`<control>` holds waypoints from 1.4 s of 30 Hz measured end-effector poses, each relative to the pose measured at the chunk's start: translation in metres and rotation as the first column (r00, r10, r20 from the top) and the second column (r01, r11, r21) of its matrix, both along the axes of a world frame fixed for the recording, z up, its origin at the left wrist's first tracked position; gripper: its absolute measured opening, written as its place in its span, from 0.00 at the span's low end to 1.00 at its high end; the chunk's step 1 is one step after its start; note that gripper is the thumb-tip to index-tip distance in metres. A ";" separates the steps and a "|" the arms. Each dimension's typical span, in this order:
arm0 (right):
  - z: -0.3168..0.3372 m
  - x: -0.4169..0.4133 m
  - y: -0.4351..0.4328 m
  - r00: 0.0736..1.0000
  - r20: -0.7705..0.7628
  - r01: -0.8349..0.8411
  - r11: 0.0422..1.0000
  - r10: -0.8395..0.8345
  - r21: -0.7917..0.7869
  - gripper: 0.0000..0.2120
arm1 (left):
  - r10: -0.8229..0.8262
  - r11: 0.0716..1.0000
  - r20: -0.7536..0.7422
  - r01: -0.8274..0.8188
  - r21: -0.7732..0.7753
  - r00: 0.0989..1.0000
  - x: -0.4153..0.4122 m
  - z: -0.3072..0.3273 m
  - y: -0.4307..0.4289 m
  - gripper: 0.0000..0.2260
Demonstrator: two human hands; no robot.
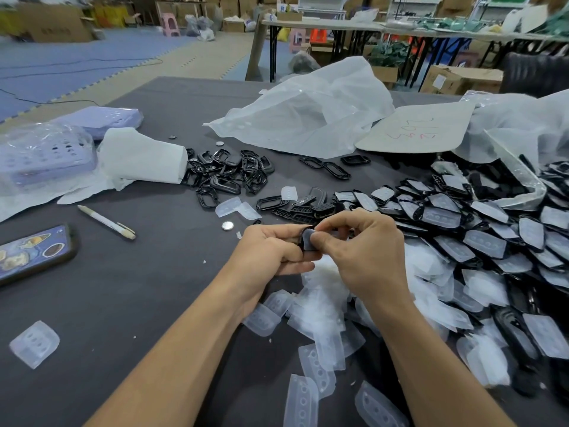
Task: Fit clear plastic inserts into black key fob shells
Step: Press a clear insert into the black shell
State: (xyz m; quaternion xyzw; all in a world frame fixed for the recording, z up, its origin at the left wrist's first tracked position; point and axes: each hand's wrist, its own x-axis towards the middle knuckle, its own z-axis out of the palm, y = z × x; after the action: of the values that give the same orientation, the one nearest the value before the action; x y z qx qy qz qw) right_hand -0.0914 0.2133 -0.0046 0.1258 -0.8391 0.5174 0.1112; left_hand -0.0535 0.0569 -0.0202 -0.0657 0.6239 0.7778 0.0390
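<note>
At table (154, 288) centre, our left hand (271, 251) grips a black shell (298, 239); our right hand (363, 251) pinches a clear insert (308, 241) onto it. Many fitted units (480, 241) lie right; loose inserts (317, 309), empty shells (228, 174) remain.

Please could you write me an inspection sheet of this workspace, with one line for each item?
Surface: dark grey table cover, with small white scraps on it.
Job's things: one black shell with a clear insert, held in both hands; loose clear inserts heaped below the hands; fitted shells piled at right; empty black frames behind.
Clutter: pen, phone, coin cell, plastic bags, cardboard sheet, wrapped lilac baskets.
Grippers: left hand grips the shell; right hand pinches the insert onto it.
Cables: black cable on the floor mats; none seen on the table.
Surroundings: workshop with folding tables, cardboard boxes, pink stool.
</note>
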 end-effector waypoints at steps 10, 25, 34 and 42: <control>0.001 0.003 -0.002 0.994 -0.102 0.058 0.995 -0.050 0.083 0.12 | -0.045 0.999 -0.043 0.044 -0.008 0.998 0.005 0.004 0.000 0.16; 0.009 -0.007 0.006 0.938 0.289 -0.064 0.914 0.193 -0.401 0.13 | 0.106 0.994 -0.032 -0.105 0.030 0.994 0.006 0.011 0.003 0.17; 0.006 -0.009 0.005 0.938 0.316 0.031 0.871 0.145 -0.491 0.09 | 0.160 0.986 -0.024 -0.158 0.060 0.987 0.006 0.012 0.003 0.14; 0.007 -0.005 0.003 0.943 0.288 -0.006 0.876 0.164 -0.482 0.10 | 0.273 0.962 0.003 -0.273 0.020 0.962 0.004 0.014 0.005 0.10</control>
State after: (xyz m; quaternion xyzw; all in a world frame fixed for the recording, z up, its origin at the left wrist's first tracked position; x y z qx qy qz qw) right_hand -0.0968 0.2168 0.0029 0.0464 -0.6871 0.7248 -0.0221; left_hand -0.0493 0.0623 -0.0065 -0.1508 0.6011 0.7819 -0.0677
